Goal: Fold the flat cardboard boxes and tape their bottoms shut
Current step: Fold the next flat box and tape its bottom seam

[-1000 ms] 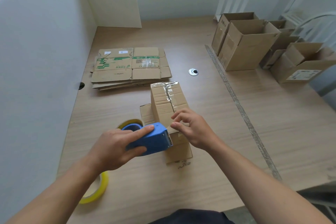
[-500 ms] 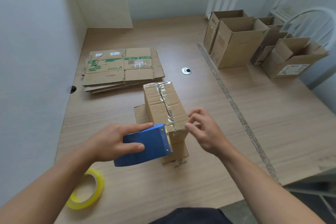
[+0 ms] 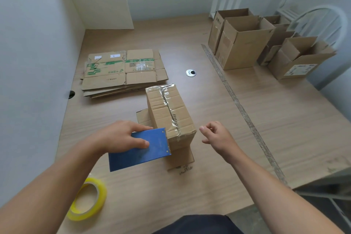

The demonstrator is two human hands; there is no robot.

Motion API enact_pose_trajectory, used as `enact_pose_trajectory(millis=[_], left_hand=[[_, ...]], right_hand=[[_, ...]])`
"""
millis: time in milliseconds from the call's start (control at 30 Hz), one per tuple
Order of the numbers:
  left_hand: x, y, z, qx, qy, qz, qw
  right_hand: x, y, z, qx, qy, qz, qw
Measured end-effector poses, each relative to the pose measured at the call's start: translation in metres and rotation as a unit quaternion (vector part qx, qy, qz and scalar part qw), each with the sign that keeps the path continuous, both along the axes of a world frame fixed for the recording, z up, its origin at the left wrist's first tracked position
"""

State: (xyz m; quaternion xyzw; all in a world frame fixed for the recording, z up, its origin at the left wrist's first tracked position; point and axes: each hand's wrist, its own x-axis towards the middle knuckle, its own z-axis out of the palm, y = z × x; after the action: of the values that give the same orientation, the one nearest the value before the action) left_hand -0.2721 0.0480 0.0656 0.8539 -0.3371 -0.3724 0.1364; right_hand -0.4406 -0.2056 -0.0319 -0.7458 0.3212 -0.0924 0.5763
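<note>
Two hands: left hand (image 3: 121,137) on the dispenser (image 3: 140,151), right hand (image 3: 218,137) free, just right of the box (image 3: 171,114).
Left fingers (image 3: 139,142): curled over the dispenser's top, thumb pressed on its blue side.
Right fingers (image 3: 207,129): loosely curled, holding nothing, apart from the box.
Dispenser: its toothed end sits against the box's near top corner, where the tape (image 3: 168,100) turns down the near wall.
Box: stands bottom-up on the table (image 3: 266,119), middle front, with tape along the seam and flaps (image 3: 142,118) splayed at its foot.
Tape risk: I judge the strip may not be cut clean. If I pull away with nothing steadying the box, it could lift off the corner or drag the box toward me.
Tip risk: the box is tall, narrow and likely light. A sideways tug from the left could topple it rightward, since my right hand is off it.
Peel risk: the tape looks crinkled at both ends, and unpressed it may come loose.
Roll (image 3: 87,199): lies beside my left forearm, where a backward sweep could knock it away.
Left side: the wall (image 3: 28,62) is close and the flat stack (image 3: 123,72) lies behind the box, so there is little room.
Right side: bare table runs up to the folded boxes (image 3: 241,43), which is the best room for setting this one down.
Near edge: cuts in close under my right forearm.
</note>
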Motion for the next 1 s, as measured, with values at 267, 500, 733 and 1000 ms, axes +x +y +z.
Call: enact_pose_trajectory(millis=[267,500,733,1000], left_hand=[[0.005,-0.006,-0.006,0.016,0.020,0.010,1.000],[0.006,-0.009,-0.007,0.023,0.040,0.020,0.999],[0.006,-0.006,-0.008,0.028,0.030,0.011,0.999],[0.009,-0.006,-0.014,0.027,0.028,0.011,0.999]], right_hand=[[0.010,0.002,-0.013,0.000,0.031,-0.029,0.999],[0.013,0.008,-0.021,0.184,0.111,-0.032,0.976],[0.011,0.022,-0.022,0.130,0.074,-0.102,0.983],[0.008,0.016,-0.001,0.100,0.077,-0.032,0.992]])
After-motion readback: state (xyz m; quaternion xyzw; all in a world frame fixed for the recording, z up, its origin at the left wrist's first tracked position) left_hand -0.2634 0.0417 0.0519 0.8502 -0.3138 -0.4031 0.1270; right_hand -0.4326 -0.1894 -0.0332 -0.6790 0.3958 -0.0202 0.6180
